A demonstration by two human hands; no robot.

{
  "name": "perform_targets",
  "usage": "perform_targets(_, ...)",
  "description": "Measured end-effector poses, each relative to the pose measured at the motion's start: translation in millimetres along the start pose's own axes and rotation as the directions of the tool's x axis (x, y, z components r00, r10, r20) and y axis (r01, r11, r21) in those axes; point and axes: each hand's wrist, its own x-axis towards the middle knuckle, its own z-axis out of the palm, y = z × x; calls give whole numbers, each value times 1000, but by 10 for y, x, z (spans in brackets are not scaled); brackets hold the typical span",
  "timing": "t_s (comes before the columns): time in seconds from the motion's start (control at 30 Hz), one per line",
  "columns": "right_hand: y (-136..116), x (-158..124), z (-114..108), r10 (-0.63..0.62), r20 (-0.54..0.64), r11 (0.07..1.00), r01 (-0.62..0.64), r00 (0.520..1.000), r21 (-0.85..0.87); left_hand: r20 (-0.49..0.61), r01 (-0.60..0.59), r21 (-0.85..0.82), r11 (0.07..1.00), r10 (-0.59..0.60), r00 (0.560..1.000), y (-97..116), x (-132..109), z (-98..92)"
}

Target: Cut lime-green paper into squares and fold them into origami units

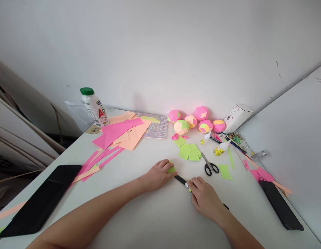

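My left hand (160,174) is closed on a small light-green piece of paper (171,169), pinching it near the table's middle. In my right hand (205,195) is a slim tool that looks like a utility knife (181,180), its flat black front part reaching the left fingertips. A dark end of it shows past the right wrist; the fingers hide most of the handle. Just beyond the hands lie several light-green paper pieces (189,152), black-handled scissors (211,167) and a single green paper square (225,172).
Several faceted paper balls (181,127) sit by the wall. Glue bottles (221,148) stand or lean nearby. Pink and peach sheets (119,133), a white bottle (95,107) and a black tablet-like slab (41,200) are left; a black phone-like object (281,205) is right.
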Motion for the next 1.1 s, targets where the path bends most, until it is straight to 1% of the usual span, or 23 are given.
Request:
perform_targets(0.17,10,-13,6,-4,5,1000,4,1000,-6,-3,7,-31,999,-7,1000,-15,2,-5)
perform_targets(0.37,10,-14,8,5,20,1000,-4,1000,-25,0,2,-72,997,-2,1000,-24,22,-54)
perform_targets(0.67,-1,4,-1,13,26,1000,-13,1000,-5,35,28,-70,997,-25,999,-33,41,-69)
perform_targets(0.9,-9,29,10,11,4,1000,-11,1000,-11,23,27,-44,999,-26,999,-43,37,-57)
perform_targets(1.1,-20,59,8,17,22,1000,-16,1000,-14,19,42,-35,999,-42,999,-51,50,-55)
